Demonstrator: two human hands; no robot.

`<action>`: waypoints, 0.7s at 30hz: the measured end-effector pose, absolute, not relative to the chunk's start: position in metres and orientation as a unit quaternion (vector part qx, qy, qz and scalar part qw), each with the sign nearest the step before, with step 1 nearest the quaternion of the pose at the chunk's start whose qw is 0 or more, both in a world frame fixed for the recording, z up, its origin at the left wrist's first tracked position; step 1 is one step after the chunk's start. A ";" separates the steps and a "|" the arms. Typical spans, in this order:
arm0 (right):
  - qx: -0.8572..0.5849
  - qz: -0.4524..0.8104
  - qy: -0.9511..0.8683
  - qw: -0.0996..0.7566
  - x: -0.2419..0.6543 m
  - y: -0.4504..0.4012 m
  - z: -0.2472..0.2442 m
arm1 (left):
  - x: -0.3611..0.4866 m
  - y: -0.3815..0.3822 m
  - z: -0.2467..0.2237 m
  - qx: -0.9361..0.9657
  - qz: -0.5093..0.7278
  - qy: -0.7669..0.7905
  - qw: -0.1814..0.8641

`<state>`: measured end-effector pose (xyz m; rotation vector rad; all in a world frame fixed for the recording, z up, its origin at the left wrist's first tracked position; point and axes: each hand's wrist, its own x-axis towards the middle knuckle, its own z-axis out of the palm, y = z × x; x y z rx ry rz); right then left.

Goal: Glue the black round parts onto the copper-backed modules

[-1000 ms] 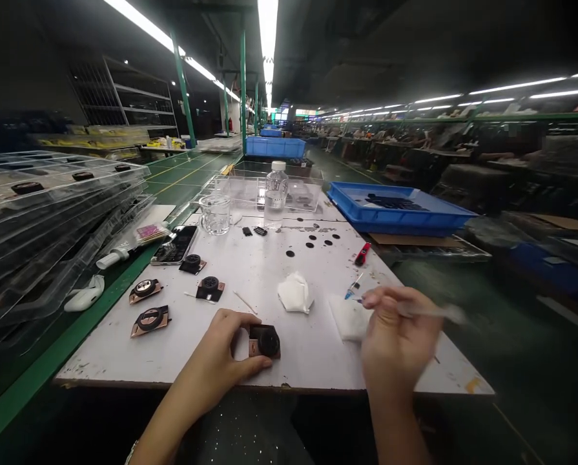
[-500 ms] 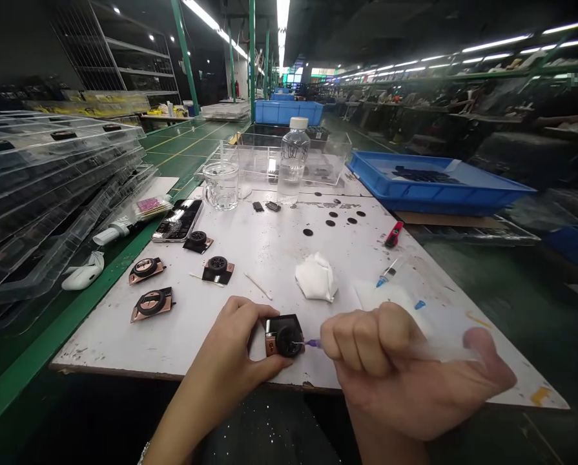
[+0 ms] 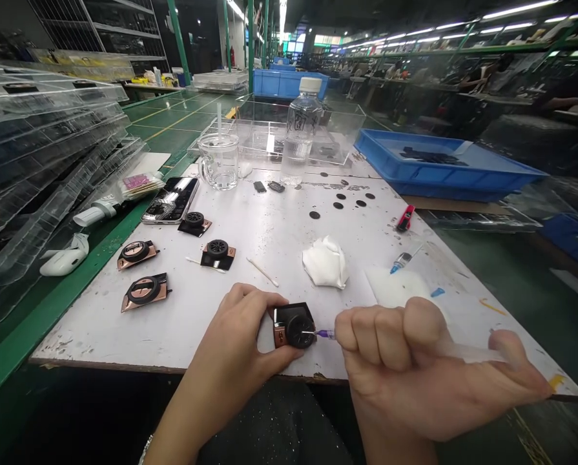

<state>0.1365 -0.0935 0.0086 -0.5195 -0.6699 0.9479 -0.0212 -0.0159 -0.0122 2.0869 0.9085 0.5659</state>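
Scuffed and white, the workbench (image 3: 259, 226) is set in a dim factory hall. Near its front edge, a black-and-copper wheel part (image 3: 291, 314) is pinched between the left hand's (image 3: 240, 339) thumb and fingers. A clear syringe (image 3: 477, 352) is gripped in the curled right hand (image 3: 405, 361), its purple-hubbed needle (image 3: 325, 334) held at the wheel. Fine needle work on the wheel appears to be in hand; a braced part and light thumb pressure seem called for.
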 end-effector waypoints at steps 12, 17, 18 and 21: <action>-0.259 0.450 -0.291 0.804 0.135 -0.095 0.008 | -0.021 -0.016 -0.011 0.814 0.214 0.367 0.395; -0.264 0.455 -0.310 0.792 0.135 -0.093 0.011 | -0.021 -0.016 -0.012 0.817 0.215 0.365 0.390; -0.270 0.456 -0.324 0.783 0.134 -0.094 0.012 | -0.021 -0.016 -0.012 0.818 0.216 0.364 0.389; -0.317 0.429 -0.390 0.750 0.131 -0.104 0.013 | -0.021 -0.016 -0.012 0.820 0.215 0.365 0.386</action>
